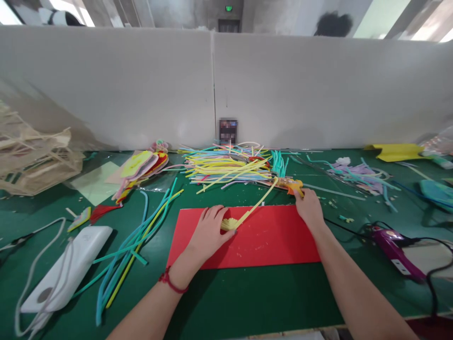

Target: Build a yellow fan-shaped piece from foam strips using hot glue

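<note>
My left hand is closed around a bundle of pale yellow pipe cleaner, with its edge over a red board. From its fingers a pale yellow strip slants up to the right, its far end by the front of a hot glue gun. My right hand grips the orange part of that gun at the board's upper right edge; some of its fingers are hidden. A translucent stick extends right, behind the gun. The board lies flat on the green table.
Behind the board lies a heap of coloured pipe cleaners. Loose blue and yellow stems and a white power bank with a cable are left. At right is a purple corded device. A phone leans on the partition.
</note>
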Motion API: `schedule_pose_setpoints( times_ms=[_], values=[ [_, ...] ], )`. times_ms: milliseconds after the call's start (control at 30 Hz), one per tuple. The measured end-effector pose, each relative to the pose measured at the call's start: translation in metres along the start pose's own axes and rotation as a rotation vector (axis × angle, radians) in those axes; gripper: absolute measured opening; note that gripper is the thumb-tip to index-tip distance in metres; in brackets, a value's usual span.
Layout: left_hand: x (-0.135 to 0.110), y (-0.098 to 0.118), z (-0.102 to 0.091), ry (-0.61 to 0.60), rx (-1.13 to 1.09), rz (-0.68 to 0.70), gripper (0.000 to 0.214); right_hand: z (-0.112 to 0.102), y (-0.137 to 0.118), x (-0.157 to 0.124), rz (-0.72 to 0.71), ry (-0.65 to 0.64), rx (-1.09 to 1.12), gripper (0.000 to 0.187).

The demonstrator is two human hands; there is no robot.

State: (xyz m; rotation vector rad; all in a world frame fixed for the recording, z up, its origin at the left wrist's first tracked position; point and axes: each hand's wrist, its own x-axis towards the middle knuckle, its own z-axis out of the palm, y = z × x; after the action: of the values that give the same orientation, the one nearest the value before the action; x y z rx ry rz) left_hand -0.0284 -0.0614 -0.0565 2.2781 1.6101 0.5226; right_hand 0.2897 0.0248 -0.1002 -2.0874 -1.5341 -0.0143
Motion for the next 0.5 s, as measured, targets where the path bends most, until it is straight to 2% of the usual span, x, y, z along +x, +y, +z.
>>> schedule_pose_setpoints(
  times_ms=[100, 200, 267, 333, 400, 500],
  values=[
    [-0.001, 0.002, -0.001, -0.020, 0.007, -0.027, 0.048, -0.002, 0.002, 0.001, -0.031, 0.014, 0.020, 0.037],
    [-0.002, 0.002, 0.000, -0.007, 0.006, -0.023, 0.046, -0.013, 0.001, 0.011, -0.049, 0.031, -0.025, 0.037],
    [-0.002, 0.002, 0.000, 0.007, 0.008, -0.016, 0.046, -0.024, -0.009, 0.027, -0.044, 0.106, -0.067, 0.039],
    [-0.003, 0.002, 0.001, 0.009, 0.010, -0.014, 0.047, -0.033, -0.032, 0.049, -0.133, 0.119, -0.065, 0.034],
    [-0.003, 0.002, 0.001, 0.006, 0.009, -0.015, 0.047, -0.033, -0.066, 0.072, -0.307, -0.015, -0.029, 0.029],
    [-0.004, 0.001, 0.001, 0.013, -0.001, -0.015, 0.046, -0.014, -0.123, 0.101, -0.504, -0.299, -0.069, 0.024]
  ],
)
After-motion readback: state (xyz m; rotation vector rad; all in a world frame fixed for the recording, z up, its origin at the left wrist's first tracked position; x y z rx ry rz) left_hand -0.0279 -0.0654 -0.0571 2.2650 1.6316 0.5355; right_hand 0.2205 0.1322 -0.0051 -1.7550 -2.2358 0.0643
